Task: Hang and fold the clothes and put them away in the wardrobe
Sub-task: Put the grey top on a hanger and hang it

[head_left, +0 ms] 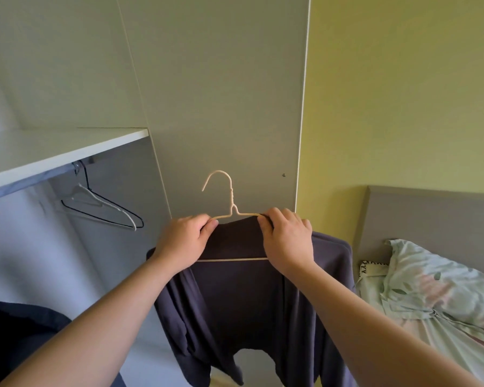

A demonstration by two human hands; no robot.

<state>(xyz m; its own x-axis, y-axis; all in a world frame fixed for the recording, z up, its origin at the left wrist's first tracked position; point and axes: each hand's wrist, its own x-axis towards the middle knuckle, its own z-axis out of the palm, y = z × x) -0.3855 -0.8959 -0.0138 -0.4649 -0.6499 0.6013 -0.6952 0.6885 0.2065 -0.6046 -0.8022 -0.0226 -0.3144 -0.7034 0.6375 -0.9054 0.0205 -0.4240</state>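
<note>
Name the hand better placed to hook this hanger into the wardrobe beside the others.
Left, probably: the left hand grips the cream hanger on the side nearer the empty hangers; the right hand is farther.

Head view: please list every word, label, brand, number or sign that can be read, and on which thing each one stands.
No sure text in this view.
White cloth beside the pillow: black marks resembling "YYY", too small to tell letters from stitching.
Dark garment, cream hanger, wardrobe: no writing visible.
</note>
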